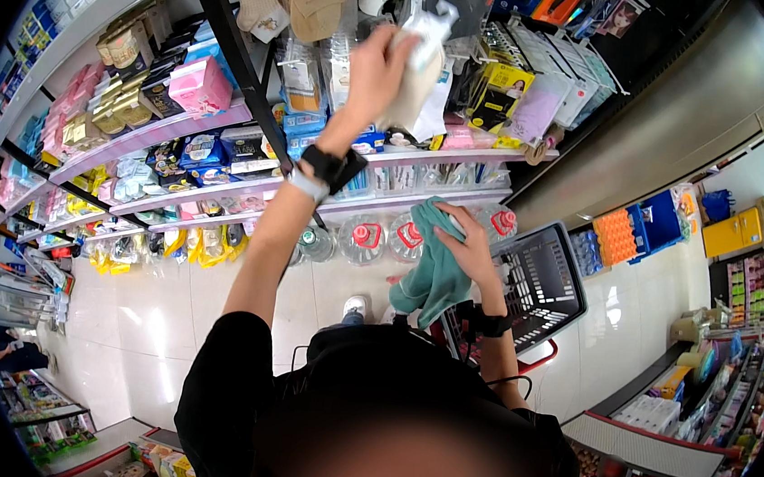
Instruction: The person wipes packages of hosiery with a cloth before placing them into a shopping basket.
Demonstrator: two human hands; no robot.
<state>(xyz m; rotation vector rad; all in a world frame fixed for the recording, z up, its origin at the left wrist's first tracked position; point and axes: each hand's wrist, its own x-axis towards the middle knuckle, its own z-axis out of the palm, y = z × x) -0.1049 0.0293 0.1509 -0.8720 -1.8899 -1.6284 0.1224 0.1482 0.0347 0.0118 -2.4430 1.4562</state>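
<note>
My left hand point(373, 77) is raised in front of the hanging goods, pinching a pale beige pair of socks point(410, 98) by its white header card. The card is blurred. Lower down, my right hand point(468, 246) grips a teal cloth point(428, 276), which hangs in folds over the floor beside the shopping basket. Beige packaged socks point(314, 1) hang on the rack up and left of my left hand. A yellow hosiery pack point(500, 95) hangs to its right.
A dark grey shopping basket point(560, 268) stands at my right with a red handle point(542, 358). Large clear water jugs point(359, 236) line the floor under the shelf. Shelves of boxed goods, including a pink box point(199, 86), run left. Orange egg trays point(619, 237) lie farther right.
</note>
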